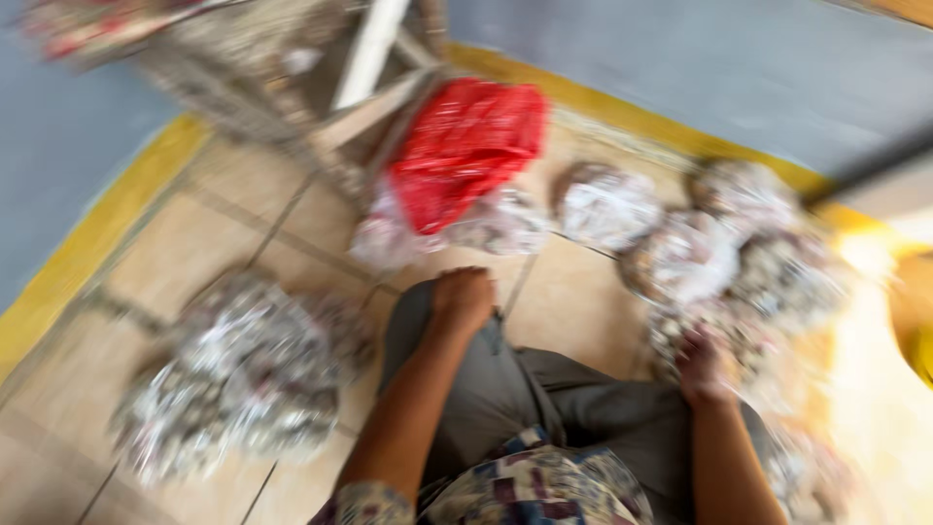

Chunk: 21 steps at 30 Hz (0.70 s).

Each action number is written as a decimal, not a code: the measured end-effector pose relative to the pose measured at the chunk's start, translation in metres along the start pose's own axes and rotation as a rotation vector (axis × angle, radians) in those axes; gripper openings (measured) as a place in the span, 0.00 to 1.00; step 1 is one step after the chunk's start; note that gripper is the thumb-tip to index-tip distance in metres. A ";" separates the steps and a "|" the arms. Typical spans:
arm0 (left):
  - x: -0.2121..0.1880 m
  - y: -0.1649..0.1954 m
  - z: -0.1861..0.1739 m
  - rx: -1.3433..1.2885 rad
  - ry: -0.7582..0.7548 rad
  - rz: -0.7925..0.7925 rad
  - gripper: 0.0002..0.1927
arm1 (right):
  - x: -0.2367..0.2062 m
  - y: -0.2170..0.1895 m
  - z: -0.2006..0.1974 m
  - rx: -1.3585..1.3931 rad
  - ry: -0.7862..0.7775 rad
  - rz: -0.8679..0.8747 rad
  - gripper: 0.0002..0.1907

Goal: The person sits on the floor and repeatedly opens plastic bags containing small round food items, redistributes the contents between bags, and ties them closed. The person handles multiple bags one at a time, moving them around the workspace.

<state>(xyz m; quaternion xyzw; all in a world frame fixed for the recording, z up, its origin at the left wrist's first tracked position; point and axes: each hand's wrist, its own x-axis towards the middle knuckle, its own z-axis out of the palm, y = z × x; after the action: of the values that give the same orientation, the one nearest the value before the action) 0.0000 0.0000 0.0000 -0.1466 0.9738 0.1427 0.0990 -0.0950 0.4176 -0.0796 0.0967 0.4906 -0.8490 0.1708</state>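
Note:
The view is heavily blurred. My left hand [465,297] rests as a closed fist on my knee in grey trousers [505,389]. My right hand [702,367] reaches down to the right and touches a clear plastic bag [714,331] filled with small pale pieces; whether it grips the bag is not visible. More such filled bags [680,258] lie in a cluster just beyond that hand. A red plastic bag [465,146] lies on top of other clear bags straight ahead.
A heap of clear filled bags [243,374] lies on the tiled floor [194,253] at the left. A wooden frame or stool [330,87] stands at the back. A yellow band [87,253] borders the tiles below a grey wall.

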 end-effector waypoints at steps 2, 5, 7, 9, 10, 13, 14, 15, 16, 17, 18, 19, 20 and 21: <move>-0.007 -0.002 -0.009 0.004 0.047 0.030 0.16 | 0.003 0.014 -0.002 -0.257 0.290 0.090 0.03; -0.009 -0.015 -0.009 0.004 0.052 0.033 0.16 | 0.010 0.056 0.008 -1.231 0.225 -0.379 0.14; 0.002 -0.038 0.015 0.028 0.058 0.065 0.17 | 0.017 0.103 0.022 -1.362 0.063 -0.520 0.12; 0.018 -0.076 0.041 0.038 0.072 0.088 0.17 | 0.021 0.152 0.046 -1.418 -0.159 -0.605 0.11; 0.025 -0.098 0.050 -0.013 0.128 0.170 0.17 | 0.023 0.169 0.059 -1.449 -0.244 -0.620 0.10; 0.049 -0.154 0.084 -0.093 0.257 0.338 0.19 | 0.040 0.214 0.082 -1.511 -0.382 -0.558 0.11; 0.054 -0.174 0.095 -0.065 0.268 0.360 0.20 | 0.048 0.229 0.083 -1.533 -0.411 -0.513 0.11; 0.057 -0.189 0.102 -0.037 0.280 0.380 0.21 | 0.057 0.241 0.083 -1.509 -0.364 -0.403 0.12; 0.055 -0.198 0.112 -0.061 0.314 0.328 0.22 | 0.063 0.250 0.080 -1.484 -0.314 -0.293 0.13; 0.057 -0.209 0.116 -0.085 0.347 0.275 0.22 | 0.073 0.254 0.079 -1.456 -0.267 -0.184 0.14; 0.059 -0.218 0.121 -0.109 0.379 0.223 0.23 | 0.084 0.259 0.078 -1.439 -0.217 -0.140 0.13; 0.059 -0.217 0.121 -0.102 0.411 0.185 0.22 | 0.093 0.259 0.074 -1.419 -0.164 -0.095 0.14; 0.057 -0.208 0.120 -0.095 0.441 0.147 0.21 | 0.100 0.252 0.069 -1.398 -0.111 -0.047 0.14; 0.057 -0.201 0.123 -0.088 0.468 0.111 0.20 | 0.106 0.251 0.060 -1.388 -0.128 -0.053 0.14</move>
<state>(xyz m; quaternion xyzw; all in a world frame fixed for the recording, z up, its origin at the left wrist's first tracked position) 0.0282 -0.1610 -0.1790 -0.1259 0.9697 0.1522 -0.1440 -0.0959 0.2295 -0.2855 -0.0969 0.9108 -0.3473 0.2009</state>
